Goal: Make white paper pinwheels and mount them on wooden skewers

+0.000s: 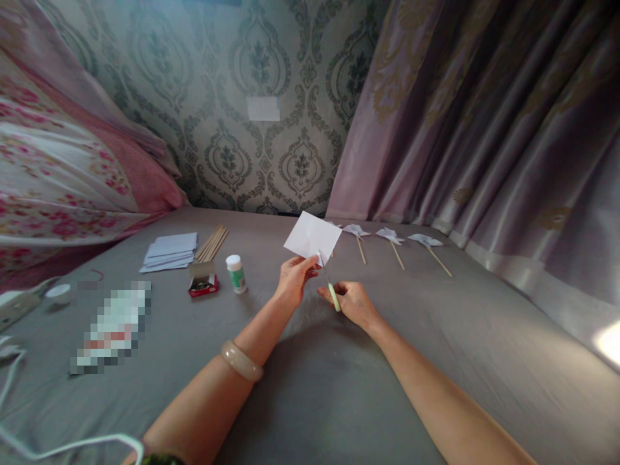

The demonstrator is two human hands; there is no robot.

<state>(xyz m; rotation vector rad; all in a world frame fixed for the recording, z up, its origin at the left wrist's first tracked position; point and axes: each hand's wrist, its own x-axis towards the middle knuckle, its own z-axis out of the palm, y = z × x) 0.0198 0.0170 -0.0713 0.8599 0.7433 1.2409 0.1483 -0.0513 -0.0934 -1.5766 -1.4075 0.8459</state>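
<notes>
My left hand (292, 279) pinches the near corner of a white square of paper (312, 236), held up above the grey sheet. Below that corner, my right hand (356, 303) grips scissors (334, 297) by their pale green handles. The blades point up at the paper's near corner; how far they reach into it is hard to make out. Behind the paper to the right lie several paper pinwheels on sticks, one of them a pinwheel (390, 236) with folded white blades. A bangle (241, 361) circles my left forearm.
Left of my hands stand a white-capped glue bottle (236, 274) and a small red open box (203, 284). Behind them lie wooden sticks (212, 243) and a paper stack (170, 250). A blurred packet (116, 323), a white cable (72, 447) and a power strip (22, 309) are at far left.
</notes>
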